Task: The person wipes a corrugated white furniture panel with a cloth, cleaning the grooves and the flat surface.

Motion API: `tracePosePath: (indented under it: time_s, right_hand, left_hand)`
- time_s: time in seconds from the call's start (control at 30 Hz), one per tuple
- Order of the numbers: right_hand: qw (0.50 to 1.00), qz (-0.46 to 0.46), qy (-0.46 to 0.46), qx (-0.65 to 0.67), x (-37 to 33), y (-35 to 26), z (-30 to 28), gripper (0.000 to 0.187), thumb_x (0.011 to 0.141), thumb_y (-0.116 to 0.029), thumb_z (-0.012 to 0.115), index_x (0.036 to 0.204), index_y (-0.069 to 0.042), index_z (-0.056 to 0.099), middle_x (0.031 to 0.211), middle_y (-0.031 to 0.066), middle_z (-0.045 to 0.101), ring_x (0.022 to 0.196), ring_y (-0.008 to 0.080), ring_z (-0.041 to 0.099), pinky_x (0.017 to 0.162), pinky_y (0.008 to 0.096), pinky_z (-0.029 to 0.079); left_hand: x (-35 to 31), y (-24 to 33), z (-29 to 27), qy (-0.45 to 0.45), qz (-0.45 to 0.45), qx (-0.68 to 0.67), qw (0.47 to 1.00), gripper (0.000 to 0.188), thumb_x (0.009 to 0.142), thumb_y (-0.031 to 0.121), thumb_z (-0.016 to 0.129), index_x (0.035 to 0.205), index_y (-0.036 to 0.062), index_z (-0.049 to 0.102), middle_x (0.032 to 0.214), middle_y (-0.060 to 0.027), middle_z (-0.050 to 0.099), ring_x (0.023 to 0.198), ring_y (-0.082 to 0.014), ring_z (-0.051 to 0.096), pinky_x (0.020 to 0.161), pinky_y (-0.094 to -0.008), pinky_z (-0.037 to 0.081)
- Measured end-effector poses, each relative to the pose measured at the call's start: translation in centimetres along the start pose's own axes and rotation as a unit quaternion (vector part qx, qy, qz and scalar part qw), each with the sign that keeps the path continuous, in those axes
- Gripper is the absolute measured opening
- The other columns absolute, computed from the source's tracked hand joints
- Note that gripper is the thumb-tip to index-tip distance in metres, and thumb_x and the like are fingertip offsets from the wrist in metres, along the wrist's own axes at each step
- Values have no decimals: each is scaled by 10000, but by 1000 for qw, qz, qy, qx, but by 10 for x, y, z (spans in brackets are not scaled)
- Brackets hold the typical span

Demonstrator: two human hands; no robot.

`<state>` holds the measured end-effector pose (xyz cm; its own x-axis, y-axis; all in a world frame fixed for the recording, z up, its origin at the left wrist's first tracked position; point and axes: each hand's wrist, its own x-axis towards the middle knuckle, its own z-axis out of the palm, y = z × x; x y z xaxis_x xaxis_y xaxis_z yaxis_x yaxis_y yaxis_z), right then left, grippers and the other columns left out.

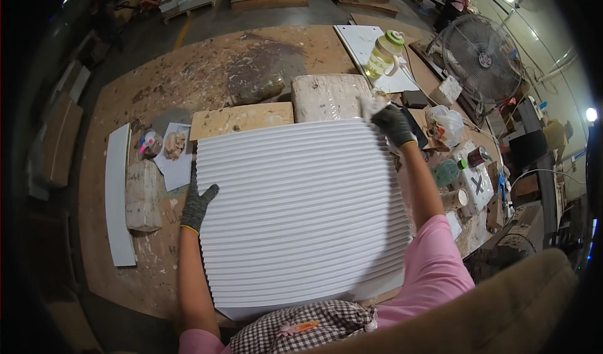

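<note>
A large white panel with ribs running across it lies in front of me on the workbench. My left hand, in a dark grey glove, rests against the panel's left edge, fingers stretched along the side and thumb spread over the ribs. At the far right corner, my right hand, gloved alike, is closed on a crumpled white cloth. Whether the cloth touches the panel, I cannot tell. Beyond the panel's far edge sit a tan board and a plastic-wrapped block.
On the stained workbench, a white strip and wrapped block lie left. A green-lidded bottle, plastic bag, green bottle and large fan stand right. Another person is far back.
</note>
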<state>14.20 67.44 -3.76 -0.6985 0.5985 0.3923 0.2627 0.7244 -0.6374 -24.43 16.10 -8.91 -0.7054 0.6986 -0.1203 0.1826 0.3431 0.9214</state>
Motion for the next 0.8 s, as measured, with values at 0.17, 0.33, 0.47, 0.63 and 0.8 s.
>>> tracePosePath:
  time_s: [0.17, 0.33, 0.47, 0.63, 0.8]
  right_hand:
    - [967, 58, -136, -206, 9, -18, -44, 166, 774, -173, 800, 870, -50, 740, 935, 178, 674, 884, 358, 663, 837, 436, 532]
    - [990, 31, -42, -128, -7, -14, 3, 453, 865, -307, 729, 1234, -61, 635, 1304, 228, 590, 1133, 391, 610, 974, 479, 484]
    - [916, 90, -60, -387, -25, -107, 131, 753, 977, -480, 487, 1558, -31, 318, 1590, 254, 345, 1454, 447, 331, 1194, 578, 232]
    - [972, 25, -9, -234, 1, -255, 257, 678, 929, -429, 554, 1452, -11, 446, 1457, 289, 482, 1347, 438, 462, 1133, 562, 343]
    - [976, -91, -194, -31, 59, -317, 316, 414, 920, -186, 546, 1304, -44, 610, 1301, 215, 619, 1203, 381, 599, 1040, 454, 469]
  left_hand:
    - [-16, 23, -11, 8, 4, 2, 1000, 953, 846, 193, 824, 1583, -3, 252, 1544, -171, 418, 1399, -269, 408, 1172, -362, 324]
    - [2, 15, 14, 9, 38, 32, 999, 997, 825, 220, 840, 1583, -18, 236, 1569, -205, 390, 1439, -285, 374, 1187, -361, 305]
    - [-10, 10, -6, 35, 44, 59, 997, 1001, 820, 246, 844, 1574, -29, 246, 1580, -227, 375, 1463, -304, 355, 1196, -364, 296]
    - [-18, 32, -14, 9, 14, 40, 999, 999, 828, 260, 833, 1573, -37, 238, 1599, -222, 342, 1483, -305, 319, 1208, -369, 275]
    - [4, 30, 14, 0, 97, 36, 995, 1035, 823, 281, 833, 1583, -33, 205, 1619, -226, 295, 1506, -307, 272, 1227, -376, 237]
